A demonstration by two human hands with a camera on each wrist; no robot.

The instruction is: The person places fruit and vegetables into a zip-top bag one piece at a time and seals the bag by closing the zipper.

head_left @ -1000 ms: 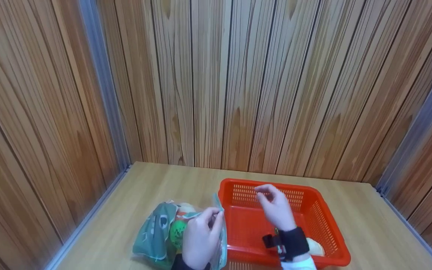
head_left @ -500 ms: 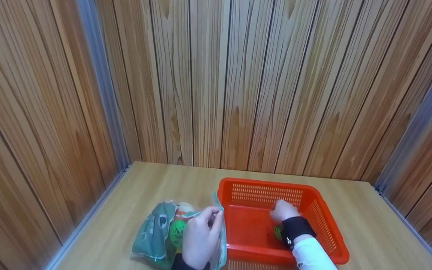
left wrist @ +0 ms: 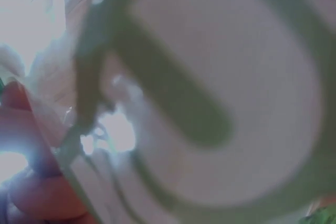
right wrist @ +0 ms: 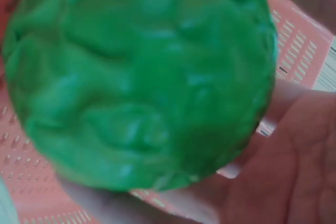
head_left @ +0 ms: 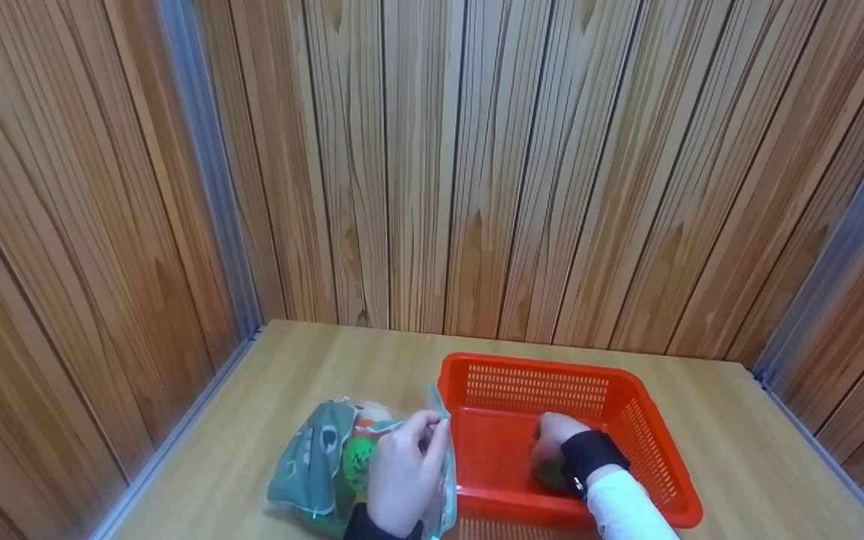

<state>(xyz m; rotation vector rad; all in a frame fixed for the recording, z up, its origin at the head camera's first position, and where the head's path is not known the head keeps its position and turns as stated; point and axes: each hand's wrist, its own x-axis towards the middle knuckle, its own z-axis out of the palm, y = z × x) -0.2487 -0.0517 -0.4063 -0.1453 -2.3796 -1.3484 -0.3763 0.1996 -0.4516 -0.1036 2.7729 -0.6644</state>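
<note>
My left hand (head_left: 406, 472) pinches the edge of a clear plastic bag (head_left: 312, 465) with green print, at the left of the table in the head view. A bright green textured item (head_left: 358, 459) shows inside it. The bag's printed film fills most of the left wrist view, with curled fingers (left wrist: 39, 182) at its edge. My right hand (head_left: 554, 439) is down inside the red basket (head_left: 477, 442). Its fingers curl round a lumpy, glossy green round thing (right wrist: 142, 82), which looks like a play vegetable; its exact kind cannot be told.
The basket has slotted walls and stands close to the bag's right side on a wooden table (head_left: 199, 480). Wood-patterned panels (head_left: 417, 187) rise at the back and both sides.
My right hand has come down from above the basket into it and taken hold of the green round thing. My left hand keeps its pinch on the bag, nearly unmoved.
</note>
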